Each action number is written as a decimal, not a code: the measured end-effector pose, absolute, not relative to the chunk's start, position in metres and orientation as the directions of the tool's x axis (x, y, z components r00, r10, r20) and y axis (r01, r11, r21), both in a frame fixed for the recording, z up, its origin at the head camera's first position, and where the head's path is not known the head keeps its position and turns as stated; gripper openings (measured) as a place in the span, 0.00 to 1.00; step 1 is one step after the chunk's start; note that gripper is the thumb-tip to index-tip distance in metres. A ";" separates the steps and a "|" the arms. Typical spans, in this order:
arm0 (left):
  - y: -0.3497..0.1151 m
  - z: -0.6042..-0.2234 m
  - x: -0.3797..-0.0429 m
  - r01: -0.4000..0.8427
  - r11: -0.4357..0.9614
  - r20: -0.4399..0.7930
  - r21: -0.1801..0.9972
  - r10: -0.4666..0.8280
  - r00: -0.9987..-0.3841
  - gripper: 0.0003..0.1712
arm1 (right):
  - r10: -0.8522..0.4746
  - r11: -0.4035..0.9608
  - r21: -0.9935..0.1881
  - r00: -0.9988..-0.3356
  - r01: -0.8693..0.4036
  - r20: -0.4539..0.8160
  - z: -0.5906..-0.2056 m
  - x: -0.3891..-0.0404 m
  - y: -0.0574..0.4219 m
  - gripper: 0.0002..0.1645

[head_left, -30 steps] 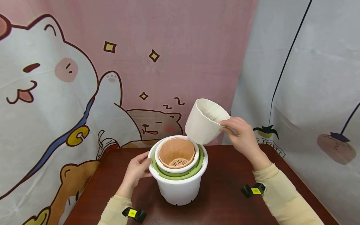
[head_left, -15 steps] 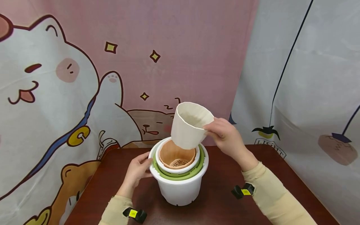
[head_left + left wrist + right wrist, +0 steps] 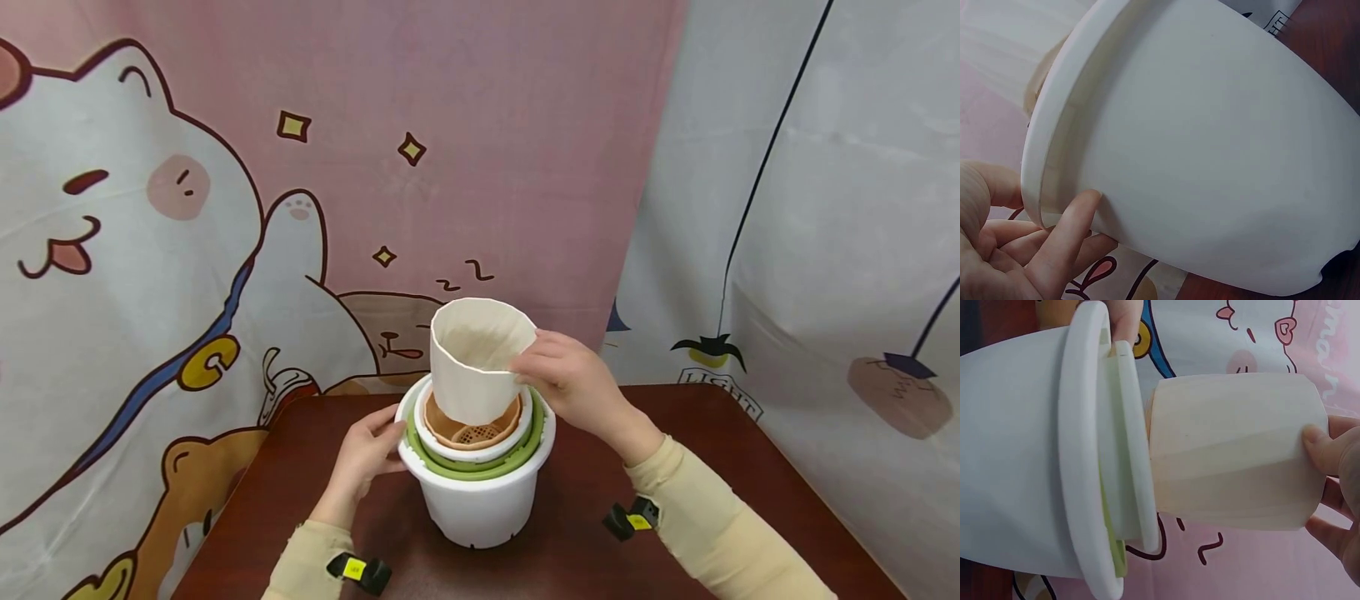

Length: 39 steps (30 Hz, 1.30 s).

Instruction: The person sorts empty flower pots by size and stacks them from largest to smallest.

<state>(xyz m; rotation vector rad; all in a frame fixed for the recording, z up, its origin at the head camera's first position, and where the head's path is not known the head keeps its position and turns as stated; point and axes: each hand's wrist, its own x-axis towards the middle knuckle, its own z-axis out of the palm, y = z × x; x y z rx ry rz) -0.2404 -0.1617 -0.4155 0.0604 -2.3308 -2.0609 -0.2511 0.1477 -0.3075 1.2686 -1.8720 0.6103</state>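
Note:
A large white flower pot (image 3: 480, 510) stands upright on the table, with a green pot (image 3: 478, 476), a smaller white pot (image 3: 480, 457) and an orange pot (image 3: 480, 435) nested inside it. Holes pierce the orange pot's bottom. My left hand (image 3: 365, 454) grips the large pot's rim at its left side; in the left wrist view fingers (image 3: 1072, 237) press below that rim. With my right hand (image 3: 573, 387) I pinch the rim of a small cream-white pot (image 3: 471, 383). Its base overlaps the orange pot's opening, hiding part of it.
The dark red-brown table (image 3: 607, 500) extends on both sides of the pots. Behind it hangs a pink and white cloth (image 3: 525, 150) with cartoon animals, and a grey-white cloth (image 3: 847, 208) hangs at the right. Each sleeve carries a black wrist device (image 3: 630, 518).
My right hand has brought the cream-white pot left and down from the upper right, turning it more upright over the orange pot. My left hand stays on the large pot's rim.

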 end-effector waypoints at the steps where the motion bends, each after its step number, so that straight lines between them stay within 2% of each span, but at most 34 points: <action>1: -0.162 -0.415 -0.240 -0.009 0.124 -0.003 0.992 -0.050 -0.999 0.24 | -0.553 0.383 0.036 -0.197 -0.923 0.810 -0.308 -0.251 0.147 0.16; 17: -0.162 -0.416 -0.241 -0.006 0.127 0.000 0.992 -0.049 -0.999 0.24 | -0.657 0.369 0.083 -0.197 -0.926 0.728 -0.324 -0.251 0.135 0.12; 26: -0.162 -0.416 -0.241 -0.011 0.125 -0.005 0.992 -0.049 -0.999 0.25 | -0.703 0.386 0.170 -0.170 -0.907 0.690 -0.334 -0.253 0.132 0.18; 39: -0.162 -0.416 -0.240 -0.008 0.123 -0.002 0.992 -0.050 -0.999 0.24 | -0.718 0.384 0.171 -0.177 -0.907 0.673 -0.345 -0.257 0.129 0.19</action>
